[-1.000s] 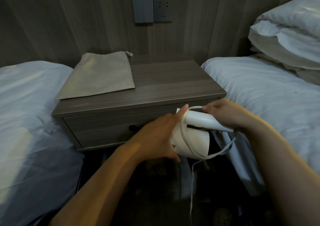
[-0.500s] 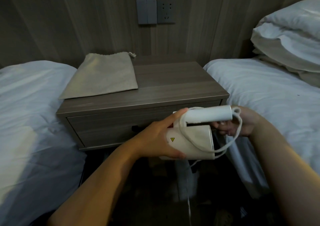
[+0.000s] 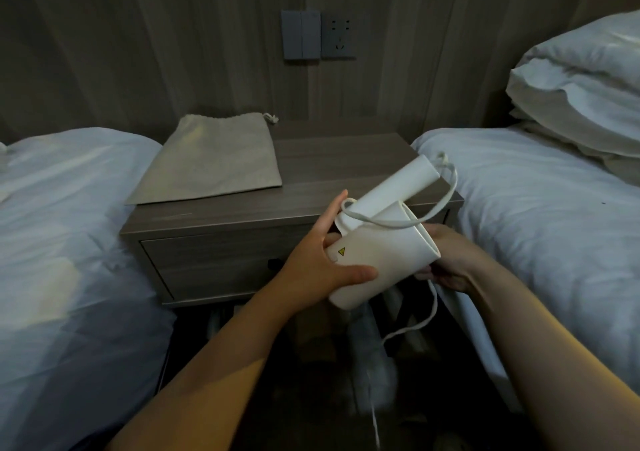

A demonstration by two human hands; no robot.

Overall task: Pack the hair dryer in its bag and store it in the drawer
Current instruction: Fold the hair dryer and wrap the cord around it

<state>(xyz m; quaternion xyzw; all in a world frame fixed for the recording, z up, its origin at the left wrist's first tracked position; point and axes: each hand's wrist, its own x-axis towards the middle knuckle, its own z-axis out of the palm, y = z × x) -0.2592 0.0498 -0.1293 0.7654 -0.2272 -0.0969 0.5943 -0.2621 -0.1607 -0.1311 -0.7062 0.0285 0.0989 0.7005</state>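
A white folding hair dryer (image 3: 377, 250) is held in front of the nightstand, its handle tilted up to the right. My left hand (image 3: 318, 260) grips its body from the left, thumb underneath. My right hand (image 3: 446, 260) holds the white cord (image 3: 433, 205) behind the dryer's right end; one loop runs over the handle and the rest hangs down. A beige drawstring bag (image 3: 214, 161) lies flat on the left of the nightstand top. The drawer (image 3: 214, 263) in the nightstand front is closed.
The wooden nightstand (image 3: 346, 166) stands between two beds with white bedding (image 3: 62, 229) (image 3: 540, 215). Pillows (image 3: 581, 94) are stacked at the right. A switch and socket (image 3: 318, 35) sit on the wall panel. The floor below is dark.
The dryer has tilted so its handle points up to the right. My right hand moved from the handle end down behind the dryer's body, carrying the cord around.
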